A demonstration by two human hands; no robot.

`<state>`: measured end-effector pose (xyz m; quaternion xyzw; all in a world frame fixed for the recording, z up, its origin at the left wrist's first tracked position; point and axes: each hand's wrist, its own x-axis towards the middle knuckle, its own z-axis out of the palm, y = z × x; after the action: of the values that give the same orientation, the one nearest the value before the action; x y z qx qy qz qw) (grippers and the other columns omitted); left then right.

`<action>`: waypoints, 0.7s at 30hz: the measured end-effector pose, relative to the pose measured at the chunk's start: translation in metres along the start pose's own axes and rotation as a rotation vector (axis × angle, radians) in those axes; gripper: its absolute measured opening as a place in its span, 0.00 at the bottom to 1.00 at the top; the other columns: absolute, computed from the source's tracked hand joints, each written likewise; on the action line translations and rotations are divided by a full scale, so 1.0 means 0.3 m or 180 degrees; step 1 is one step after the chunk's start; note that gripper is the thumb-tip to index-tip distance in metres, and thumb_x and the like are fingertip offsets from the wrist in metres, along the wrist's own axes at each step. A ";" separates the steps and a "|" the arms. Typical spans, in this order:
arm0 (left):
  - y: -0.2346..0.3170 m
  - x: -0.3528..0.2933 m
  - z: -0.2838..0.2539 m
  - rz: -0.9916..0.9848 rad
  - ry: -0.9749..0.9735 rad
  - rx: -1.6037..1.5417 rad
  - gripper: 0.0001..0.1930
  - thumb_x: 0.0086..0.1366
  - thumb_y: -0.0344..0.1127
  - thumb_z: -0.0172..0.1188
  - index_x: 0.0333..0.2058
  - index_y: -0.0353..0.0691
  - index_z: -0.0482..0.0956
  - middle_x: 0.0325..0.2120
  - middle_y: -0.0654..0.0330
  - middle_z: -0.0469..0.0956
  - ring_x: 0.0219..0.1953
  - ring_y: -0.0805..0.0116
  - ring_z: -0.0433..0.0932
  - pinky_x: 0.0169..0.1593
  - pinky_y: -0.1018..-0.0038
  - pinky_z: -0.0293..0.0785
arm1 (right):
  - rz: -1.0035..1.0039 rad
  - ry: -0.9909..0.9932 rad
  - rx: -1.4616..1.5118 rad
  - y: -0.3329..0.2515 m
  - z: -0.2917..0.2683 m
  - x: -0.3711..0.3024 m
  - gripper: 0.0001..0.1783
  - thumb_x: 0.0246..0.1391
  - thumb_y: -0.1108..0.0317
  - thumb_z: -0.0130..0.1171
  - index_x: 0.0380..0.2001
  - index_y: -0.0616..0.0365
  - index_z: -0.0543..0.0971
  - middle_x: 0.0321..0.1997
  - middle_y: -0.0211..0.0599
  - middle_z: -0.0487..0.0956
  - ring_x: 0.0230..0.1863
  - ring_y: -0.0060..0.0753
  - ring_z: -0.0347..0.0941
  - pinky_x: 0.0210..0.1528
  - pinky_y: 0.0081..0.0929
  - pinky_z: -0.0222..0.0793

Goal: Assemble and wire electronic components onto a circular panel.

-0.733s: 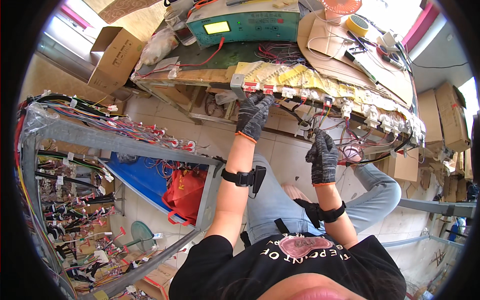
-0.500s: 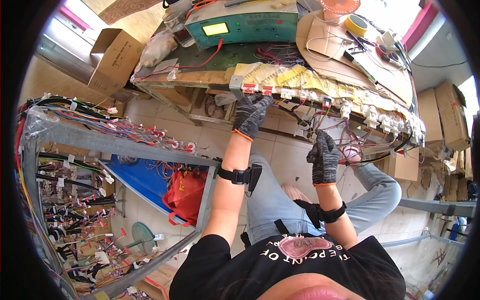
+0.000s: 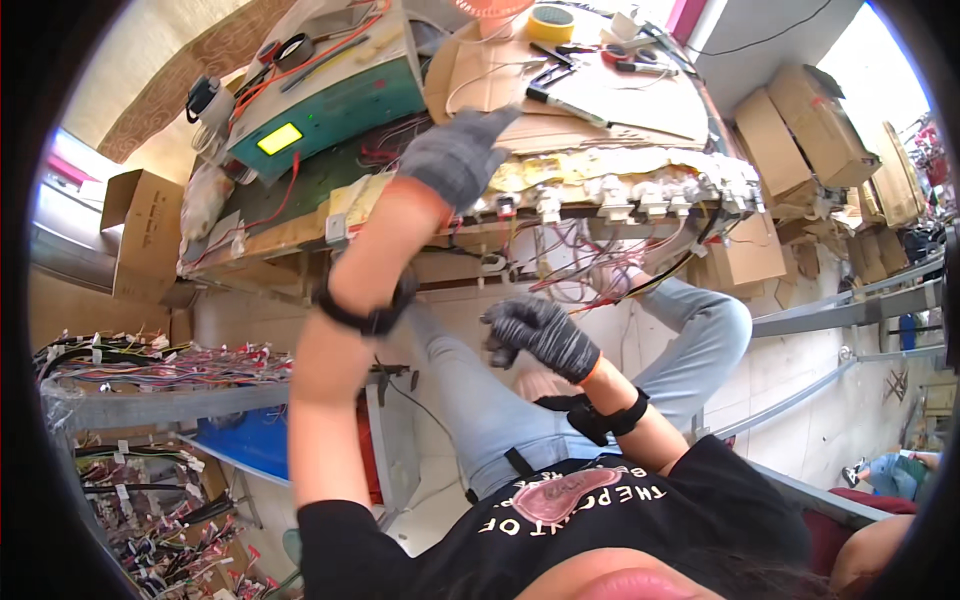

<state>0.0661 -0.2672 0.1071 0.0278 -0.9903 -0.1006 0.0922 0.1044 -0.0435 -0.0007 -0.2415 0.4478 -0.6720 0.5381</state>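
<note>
My left hand [image 3: 452,160], in a dark grey knit glove with an orange cuff, reaches across the front edge of the bench. It is blurred, but its fingers look stretched out, near a marker pen [image 3: 568,106] on the cardboard. My right hand [image 3: 540,335], gloved alike, hovers in front of the bench with fingers bent and the thumb apart; nothing shows in it. Along the bench edge runs a row of white plug connectors [image 3: 617,200], with coloured wires [image 3: 570,265] hanging beneath. Yellowed tape [image 3: 540,172] lies behind the connectors.
A teal tester box [image 3: 330,125] with a lit screen stands at the back left. On the cardboard sheet [image 3: 640,125] lie pliers [image 3: 553,72] and a yellow tape roll [image 3: 551,22]. Wire bundles hang on a metal rack [image 3: 180,408] at left. Cartons [image 3: 800,130] stand at right.
My left hand has left the red connectors and moved up over the bench. My right hand has drawn back from the hanging wires. The whole view has turned rightward.
</note>
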 end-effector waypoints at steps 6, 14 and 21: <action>-0.006 0.432 0.117 -0.0173 -0.0815 0.0739 0.20 0.57 0.41 0.55 0.50 0.52 0.69 0.51 0.43 0.62 0.50 0.46 0.68 0.52 0.63 0.66 | 0.0124 -0.0204 -0.0240 -0.188 -0.015 -0.160 0.18 0.59 0.63 0.48 0.47 0.65 0.70 0.29 0.40 0.79 0.20 0.27 0.74 0.22 0.20 0.70; 0.202 -0.032 0.151 0.1900 0.0521 -0.0597 0.14 0.59 0.35 0.55 0.42 0.35 0.74 0.36 0.51 0.74 0.40 0.55 0.73 0.45 0.67 0.68 | -0.1376 0.1225 0.0116 -0.195 -0.213 -0.038 0.15 0.57 0.61 0.50 0.41 0.61 0.70 0.22 0.33 0.73 0.19 0.23 0.67 0.18 0.22 0.62; 0.256 -0.450 0.161 -0.1849 0.0350 -0.3806 0.10 0.57 0.31 0.60 0.36 0.33 0.75 0.28 0.59 0.78 0.21 0.81 0.72 0.23 0.81 0.68 | -0.1997 0.1912 -0.2720 -0.336 -0.104 0.246 0.08 0.47 0.71 0.61 0.26 0.61 0.72 0.21 0.33 0.74 0.23 0.21 0.69 0.24 0.20 0.64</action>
<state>0.1867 -0.1728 0.0525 0.2426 -0.7101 -0.6515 0.1112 0.0056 -0.1001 0.0594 -0.3563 0.7176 -0.5981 0.0200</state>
